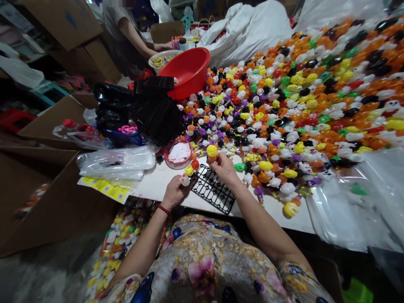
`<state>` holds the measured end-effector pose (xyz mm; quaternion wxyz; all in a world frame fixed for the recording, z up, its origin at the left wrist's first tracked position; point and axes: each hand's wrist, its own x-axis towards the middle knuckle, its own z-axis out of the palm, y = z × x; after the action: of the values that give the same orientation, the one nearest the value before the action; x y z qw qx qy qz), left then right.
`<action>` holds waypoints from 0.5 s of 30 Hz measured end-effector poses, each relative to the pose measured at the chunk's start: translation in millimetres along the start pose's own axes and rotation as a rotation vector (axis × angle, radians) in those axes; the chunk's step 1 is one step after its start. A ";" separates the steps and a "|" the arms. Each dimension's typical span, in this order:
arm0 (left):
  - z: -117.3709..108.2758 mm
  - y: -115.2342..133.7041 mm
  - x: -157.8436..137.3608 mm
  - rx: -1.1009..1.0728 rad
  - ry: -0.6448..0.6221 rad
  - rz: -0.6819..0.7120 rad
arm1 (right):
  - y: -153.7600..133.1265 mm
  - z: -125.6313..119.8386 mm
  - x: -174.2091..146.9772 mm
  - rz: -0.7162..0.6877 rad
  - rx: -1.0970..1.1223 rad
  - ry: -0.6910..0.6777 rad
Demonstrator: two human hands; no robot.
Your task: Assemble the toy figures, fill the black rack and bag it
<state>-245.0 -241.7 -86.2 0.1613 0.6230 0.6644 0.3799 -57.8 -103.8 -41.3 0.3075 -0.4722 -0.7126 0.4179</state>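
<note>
My left hand [176, 192] is closed at the left end of a black plastic grid tray [217, 194], with its fingers partly hidden. Along that end, by the fingertips, stand a white toy head [184, 180], a yellow one [189, 170] and a red one [195, 164]; whether they sit in the grid's holes is unclear. Above the far edge of the tray, my right hand [225, 170] pinches a small toy with a yellow top [212, 151]. Most of the grid's openings show bare. Close to the right hand lies a green toy head [240, 167].
A large heap of coloured toy heads [303, 101] covers the table's right and back. Behind my left hand are a red basket of paper slips [179, 152], plastic bags [116, 162] and stacked black trays [160, 115]. Beyond stand a red basin [189, 73] and another person [132, 35].
</note>
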 end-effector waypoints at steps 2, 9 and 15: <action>-0.3 -1.4 -0.3 0.003 -0.011 0.001 | -0.5 14.4 2.5 0.066 0.054 -0.012; -0.2 -5.2 -1.4 0.003 -0.025 0.019 | -2.4 40.5 8.1 0.062 -0.178 -0.066; 2.4 -7.8 -2.6 0.006 -0.022 0.012 | -2.2 37.8 7.0 0.020 -0.303 -0.109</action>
<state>-248.4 -242.9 -94.0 0.1645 0.6317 0.6599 0.3721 -92.7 -109.3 -56.5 0.1894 -0.4970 -0.7783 0.3337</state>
